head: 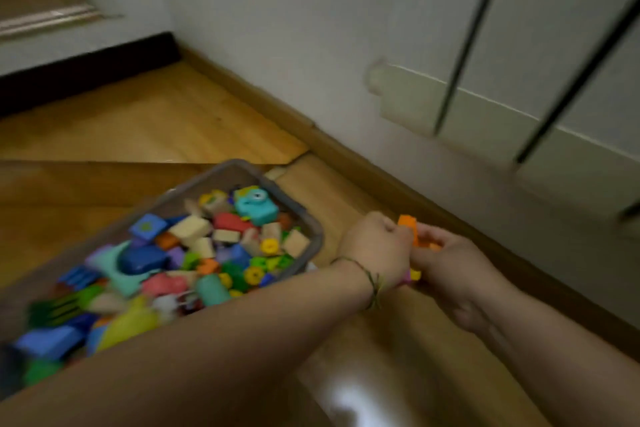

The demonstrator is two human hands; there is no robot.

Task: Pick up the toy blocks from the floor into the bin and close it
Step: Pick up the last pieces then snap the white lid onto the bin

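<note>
No legible text or labels.

Wooden floor (145,121), grey bin (313,222) of toy blocks (194,229) resting on it

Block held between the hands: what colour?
Orange. The block shows best in the head view, held between left hand and right hand.

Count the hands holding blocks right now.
2. The left hand pinches the orange blocks just right of the bin; the right hand holds them from the other side. More may be hidden in the palms.
</note>
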